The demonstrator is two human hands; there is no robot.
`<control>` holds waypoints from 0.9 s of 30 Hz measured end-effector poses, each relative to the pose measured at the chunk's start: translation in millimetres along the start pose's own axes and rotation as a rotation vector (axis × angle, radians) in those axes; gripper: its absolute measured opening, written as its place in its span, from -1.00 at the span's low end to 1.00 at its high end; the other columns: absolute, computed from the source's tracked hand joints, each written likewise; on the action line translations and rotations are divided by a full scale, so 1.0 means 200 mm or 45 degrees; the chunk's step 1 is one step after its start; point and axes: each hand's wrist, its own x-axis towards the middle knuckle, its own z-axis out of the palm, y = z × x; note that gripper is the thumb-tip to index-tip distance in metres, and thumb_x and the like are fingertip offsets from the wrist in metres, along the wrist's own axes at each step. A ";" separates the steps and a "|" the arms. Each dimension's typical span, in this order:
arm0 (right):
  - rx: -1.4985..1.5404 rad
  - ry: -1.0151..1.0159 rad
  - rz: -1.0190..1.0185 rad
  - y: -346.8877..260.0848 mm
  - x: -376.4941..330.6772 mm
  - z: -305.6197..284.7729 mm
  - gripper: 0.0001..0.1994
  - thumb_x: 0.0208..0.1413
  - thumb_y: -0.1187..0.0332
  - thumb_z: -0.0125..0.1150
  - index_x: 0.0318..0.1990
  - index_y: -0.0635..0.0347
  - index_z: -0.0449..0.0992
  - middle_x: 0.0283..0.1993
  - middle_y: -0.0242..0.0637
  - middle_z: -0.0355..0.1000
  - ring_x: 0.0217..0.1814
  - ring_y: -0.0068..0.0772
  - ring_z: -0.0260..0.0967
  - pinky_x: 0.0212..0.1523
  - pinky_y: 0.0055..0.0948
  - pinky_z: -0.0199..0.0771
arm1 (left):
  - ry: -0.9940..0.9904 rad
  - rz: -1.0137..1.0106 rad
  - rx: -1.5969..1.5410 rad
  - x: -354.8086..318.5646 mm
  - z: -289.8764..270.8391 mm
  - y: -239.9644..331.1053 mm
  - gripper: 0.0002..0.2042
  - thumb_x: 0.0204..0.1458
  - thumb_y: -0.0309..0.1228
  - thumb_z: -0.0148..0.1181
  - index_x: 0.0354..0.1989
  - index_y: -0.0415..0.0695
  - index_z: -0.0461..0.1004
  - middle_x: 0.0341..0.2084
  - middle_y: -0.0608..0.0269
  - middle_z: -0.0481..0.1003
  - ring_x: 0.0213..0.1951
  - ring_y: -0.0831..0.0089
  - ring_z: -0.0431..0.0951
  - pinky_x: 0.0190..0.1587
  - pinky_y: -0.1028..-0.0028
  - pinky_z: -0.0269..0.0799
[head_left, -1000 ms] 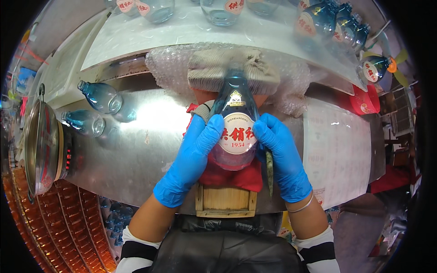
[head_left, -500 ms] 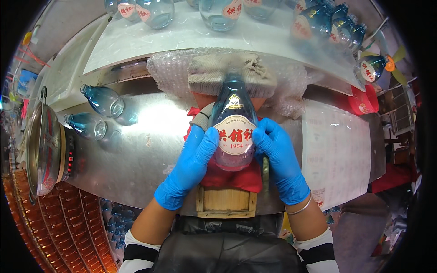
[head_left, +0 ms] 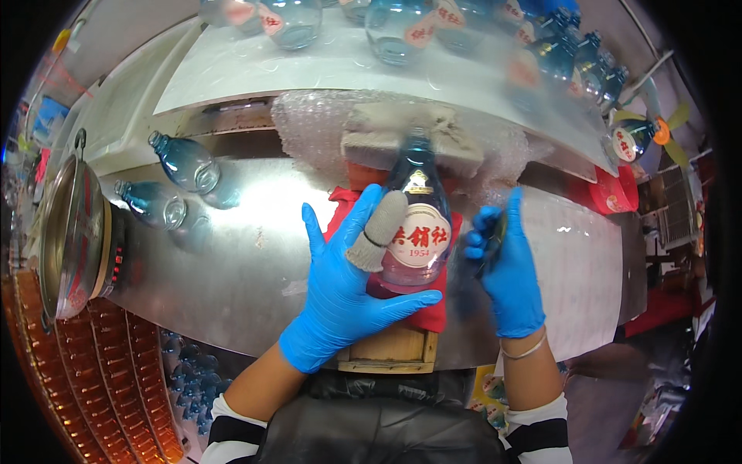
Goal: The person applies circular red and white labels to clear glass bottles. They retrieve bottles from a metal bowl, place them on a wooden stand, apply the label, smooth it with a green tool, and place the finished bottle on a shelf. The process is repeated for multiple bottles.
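Observation:
A blue-to-clear glass bottle (head_left: 418, 241) lies label-up on a red cloth (head_left: 431, 315) over a wooden box (head_left: 389, 346). Its neck rests against a folded pale knit cloth (head_left: 367, 145). My blue-gloved left hand (head_left: 340, 282) is open at the bottle's left, fingers spread and thumb stretched across below its base. A grey knit sleeve (head_left: 379, 228) covers one finger and overlaps the label's left edge; whether it presses on the glass I cannot tell. To the right of the bottle and apart from it, my gloved right hand (head_left: 506, 267) is closed around a dark, narrow strip (head_left: 497, 238), mostly hidden by the fingers.
Two blue bottles (head_left: 184, 162) lie on the metal table at the left, near a round pan (head_left: 71, 232). Several labelled bottles (head_left: 294, 23) stand on the white shelf behind bubble wrap (head_left: 305, 127). A printed sheet (head_left: 576, 271) covers the right side; a small fan (head_left: 662, 128) is beyond.
Both hands have let go of the bottle's sides. My left hand has spread its fingers beside the label; my right has drawn away rightward with the dark strip. The bottle still lies on the cloth.

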 end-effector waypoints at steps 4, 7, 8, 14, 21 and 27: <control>-0.256 -0.016 -0.641 -0.09 -0.04 0.14 -0.78 0.12 0.19 0.14 -0.27 0.15 0.47 -0.35 -0.39 0.40 -0.32 -0.58 0.35 -0.35 -0.61 0.37 | 0.058 -0.059 -0.029 -0.03 0.02 0.01 0.02 -0.37 0.11 0.37 0.28 -0.12 0.04 0.22 0.07 0.15 0.20 0.17 0.23 0.18 -0.20 -0.70; -0.962 -0.219 -1.255 -0.13 -0.16 0.28 -0.83 0.02 0.45 0.23 -0.21 0.19 0.48 -0.29 -0.37 0.41 -0.24 -0.53 0.39 -0.25 -0.59 0.41 | 0.057 -0.099 -0.037 -0.04 0.02 -0.01 0.06 -0.37 0.14 0.34 0.29 -0.18 -0.02 0.23 0.05 0.13 0.21 0.17 0.21 0.18 -0.22 -0.70; -1.336 -0.385 -1.701 -0.15 -0.14 0.28 -0.81 -0.07 0.55 0.27 -0.24 0.21 0.49 -0.29 -0.32 0.41 -0.29 -0.55 0.39 -0.28 -0.64 0.39 | 0.052 -0.111 -0.039 -0.04 0.02 -0.01 0.06 -0.36 0.15 0.33 0.29 -0.19 -0.03 0.23 0.04 0.12 0.21 0.17 0.20 0.18 -0.22 -0.70; -2.095 -0.890 -1.998 -0.04 -0.36 0.28 -0.69 -0.30 0.37 0.27 -0.26 -0.12 0.56 -0.35 -0.55 0.43 -0.35 -0.55 0.35 -0.40 -0.49 0.23 | -0.038 -0.142 -0.062 -0.08 0.06 -0.10 0.04 -0.28 0.12 0.29 0.31 -0.20 -0.10 0.25 0.04 0.09 0.24 0.16 0.16 0.19 -0.19 -0.74; -1.686 -0.665 -1.673 0.02 -0.37 0.08 -0.73 -0.24 0.44 0.36 -0.27 0.06 0.56 -0.33 -0.42 0.45 -0.42 -0.53 0.35 -0.44 -0.57 0.26 | -0.015 0.053 0.040 -0.04 0.01 -0.10 -0.07 -0.28 0.04 0.32 0.30 -0.02 0.03 0.22 0.04 0.14 0.17 0.14 0.26 0.22 -0.13 -0.73; -0.626 0.040 -0.806 0.09 -0.21 0.02 -0.77 -0.09 0.47 0.34 -0.32 0.26 0.38 -0.36 -0.34 0.42 -0.34 -0.64 0.34 -0.34 -0.64 0.38 | -0.020 0.127 0.129 -0.02 -0.01 -0.09 -0.15 -0.26 -0.03 0.34 0.25 -0.09 0.13 0.19 0.01 0.19 0.20 0.19 0.23 0.24 -0.08 -0.74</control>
